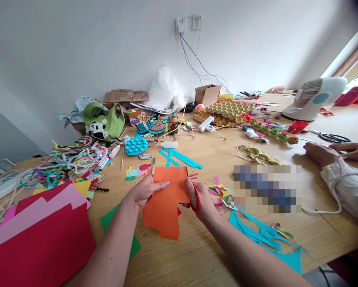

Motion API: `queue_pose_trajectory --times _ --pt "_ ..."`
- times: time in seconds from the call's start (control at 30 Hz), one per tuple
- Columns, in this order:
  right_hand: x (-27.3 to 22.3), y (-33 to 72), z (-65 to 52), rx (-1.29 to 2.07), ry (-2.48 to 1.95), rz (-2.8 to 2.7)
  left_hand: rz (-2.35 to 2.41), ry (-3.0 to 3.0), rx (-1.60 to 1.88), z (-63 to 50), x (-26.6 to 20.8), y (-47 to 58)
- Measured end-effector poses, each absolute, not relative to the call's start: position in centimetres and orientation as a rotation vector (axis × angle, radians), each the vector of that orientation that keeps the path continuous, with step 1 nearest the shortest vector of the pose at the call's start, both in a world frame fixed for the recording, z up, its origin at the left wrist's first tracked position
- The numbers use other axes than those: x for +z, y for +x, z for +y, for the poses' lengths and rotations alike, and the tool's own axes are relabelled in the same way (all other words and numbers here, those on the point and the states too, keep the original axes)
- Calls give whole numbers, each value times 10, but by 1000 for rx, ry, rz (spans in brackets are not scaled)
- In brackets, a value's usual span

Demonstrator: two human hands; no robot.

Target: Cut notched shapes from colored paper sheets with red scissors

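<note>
Orange paper (pixel 173 177) is held up over the table between both hands, with a lower orange part (pixel 164 221) hanging beneath. My left hand (pixel 144 189) pinches its left edge, thumb on top. A narrow grey pointed thing (pixel 153 165) sticks up beside that hand; I cannot tell whether it is held. My right hand (pixel 203 199) is closed around scissors with a red handle (pixel 196 199), its thumb pressed to the right edge of the paper. The blades are mostly hidden. Small colored paper cutouts (pixel 138 172) lie beyond my left hand, and paper scraps (pixel 222 195) beside my right.
Red sheets (pixel 41 243) and a green sheet (pixel 134 247) lie left, blue strips (pixel 262 231) right. Behind are a panda bag (pixel 103 121), egg trays (pixel 229 108), a power strip (pixel 205 124) and a fan (pixel 313 97). Another person's hands (pixel 321 154) rest at the right.
</note>
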State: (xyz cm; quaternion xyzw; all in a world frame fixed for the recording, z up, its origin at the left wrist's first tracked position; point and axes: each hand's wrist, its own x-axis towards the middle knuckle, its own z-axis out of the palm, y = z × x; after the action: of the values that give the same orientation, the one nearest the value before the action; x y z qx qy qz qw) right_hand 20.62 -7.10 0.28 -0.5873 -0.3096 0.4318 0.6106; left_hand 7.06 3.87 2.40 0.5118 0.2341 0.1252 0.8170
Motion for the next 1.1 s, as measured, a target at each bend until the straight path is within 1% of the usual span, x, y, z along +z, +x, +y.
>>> queue_pose_trajectory --times 0.17,0.5,1.1 --pt "1 207 -70 988 -1394 -702 492 1078 271 39 23 70" --pt "4 206 -70 1072 -1369 -638 501 1078 286 39 23 71" --pt "-7 212 -69 1000 -1331 -727 530 1079 260 38 25 71"
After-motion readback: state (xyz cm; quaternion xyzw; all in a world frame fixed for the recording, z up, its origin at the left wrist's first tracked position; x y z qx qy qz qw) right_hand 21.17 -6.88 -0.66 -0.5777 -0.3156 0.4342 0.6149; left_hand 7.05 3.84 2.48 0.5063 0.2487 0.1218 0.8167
